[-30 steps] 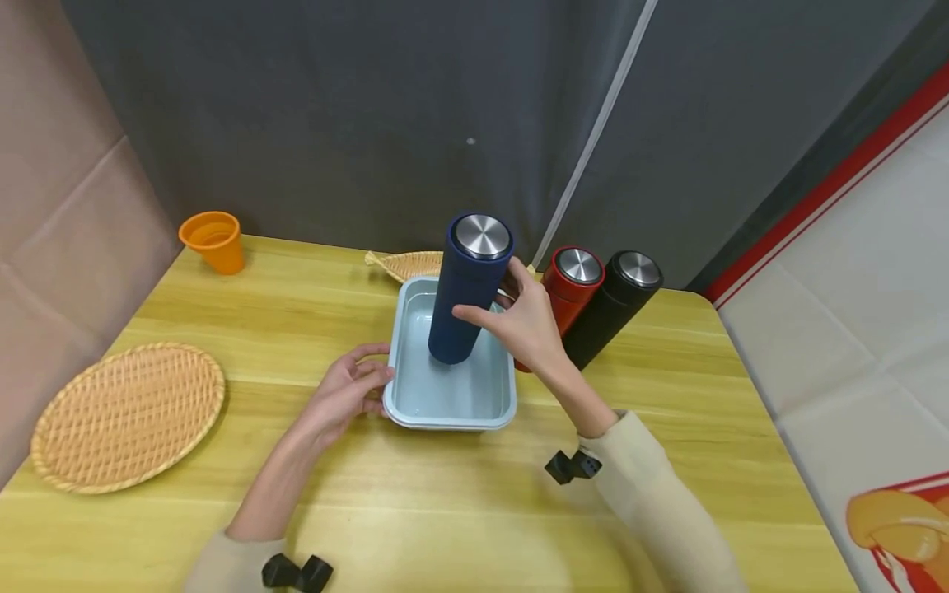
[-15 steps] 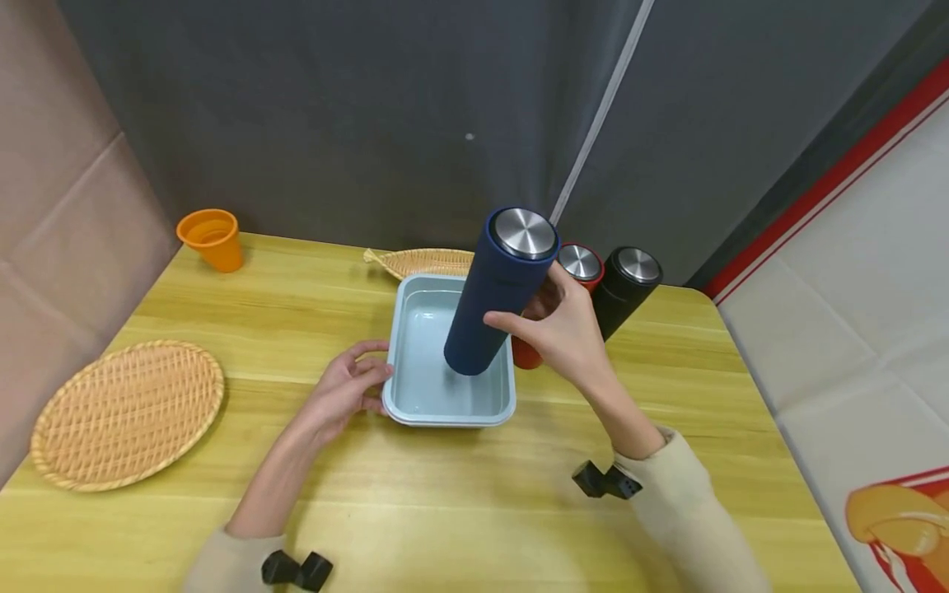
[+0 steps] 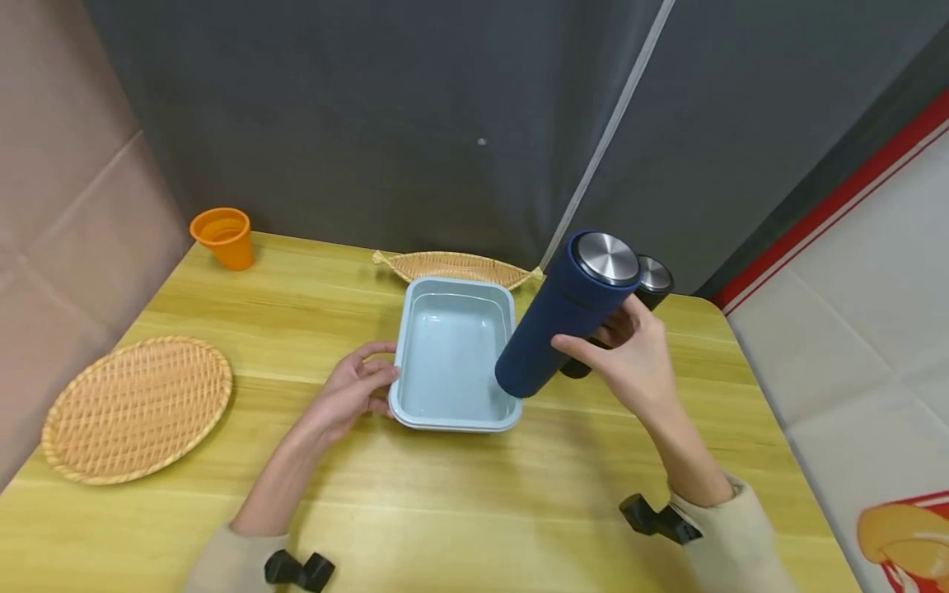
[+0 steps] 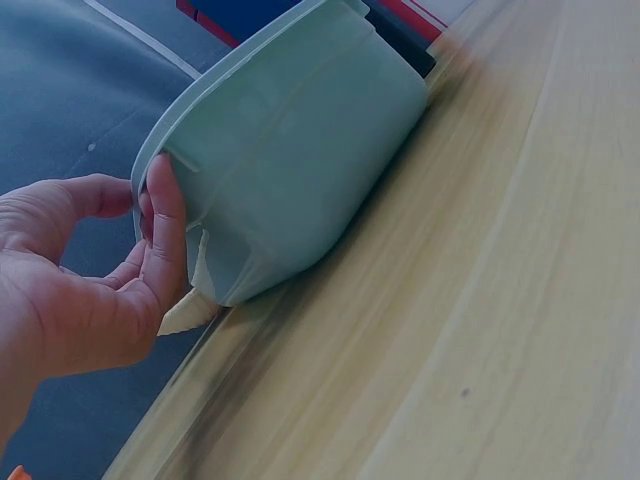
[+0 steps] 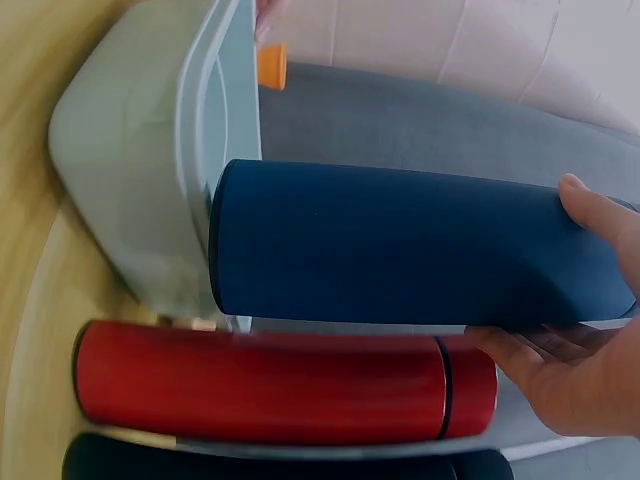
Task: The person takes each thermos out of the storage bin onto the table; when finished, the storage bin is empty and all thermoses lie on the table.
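Note:
My right hand [image 3: 641,362] grips a navy blue thermos [image 3: 552,329] with a steel-topped lid, thumb on one side and fingers on the other. The thermos leans rightward, its base above the right rim of a light blue rectangular basin [image 3: 452,354]. In the right wrist view, the thermos base [image 5: 235,240] is level with the basin's rim. My left hand [image 4: 110,270] pinches the basin's left rim between thumb and fingers. A red thermos [image 5: 260,385] stands beside the basin, hidden behind the navy one in the head view. A black thermos [image 3: 656,278] is partly covered too.
A boat-shaped wicker basket [image 3: 460,268] lies behind the basin by the grey partition [image 3: 371,123]. An orange cup [image 3: 228,243] stands at the back left. An oval woven tray [image 3: 141,408] lies at the left of the wooden table [image 3: 445,511].
My right hand has moved the navy thermos rightward from over the middle of the basin to its right rim, and the thermos tilts more. My left hand stays on the basin.

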A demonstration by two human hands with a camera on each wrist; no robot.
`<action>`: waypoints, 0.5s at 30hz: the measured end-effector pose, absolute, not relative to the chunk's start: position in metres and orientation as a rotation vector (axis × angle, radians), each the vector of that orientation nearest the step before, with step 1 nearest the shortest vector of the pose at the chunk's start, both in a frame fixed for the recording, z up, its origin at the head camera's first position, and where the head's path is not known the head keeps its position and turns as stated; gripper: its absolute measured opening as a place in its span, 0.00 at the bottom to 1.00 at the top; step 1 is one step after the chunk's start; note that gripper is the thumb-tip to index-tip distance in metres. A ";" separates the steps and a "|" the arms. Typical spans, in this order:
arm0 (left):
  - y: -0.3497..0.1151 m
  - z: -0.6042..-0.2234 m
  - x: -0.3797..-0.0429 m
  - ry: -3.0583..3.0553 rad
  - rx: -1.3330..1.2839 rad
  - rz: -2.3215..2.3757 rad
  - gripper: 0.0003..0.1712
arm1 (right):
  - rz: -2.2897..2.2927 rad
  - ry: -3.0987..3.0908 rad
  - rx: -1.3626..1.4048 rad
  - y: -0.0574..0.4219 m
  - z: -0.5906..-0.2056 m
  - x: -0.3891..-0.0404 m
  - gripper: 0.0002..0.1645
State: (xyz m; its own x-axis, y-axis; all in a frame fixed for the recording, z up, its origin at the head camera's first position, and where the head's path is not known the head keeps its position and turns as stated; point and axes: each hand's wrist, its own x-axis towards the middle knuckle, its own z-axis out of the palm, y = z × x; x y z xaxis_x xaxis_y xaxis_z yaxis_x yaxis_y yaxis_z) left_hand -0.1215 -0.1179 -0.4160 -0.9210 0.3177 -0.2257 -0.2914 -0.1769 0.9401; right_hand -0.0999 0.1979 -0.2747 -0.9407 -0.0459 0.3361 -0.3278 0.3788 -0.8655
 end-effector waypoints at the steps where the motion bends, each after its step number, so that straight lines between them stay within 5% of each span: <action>1: -0.118 -0.416 -0.122 1.707 0.028 2.147 0.29 | 1.571 -2.388 0.315 0.201 -0.275 -0.098 0.37; 15: -0.119 -0.415 -0.121 1.722 0.024 2.142 0.29 | 1.708 -2.267 0.064 0.249 -0.288 -0.074 0.35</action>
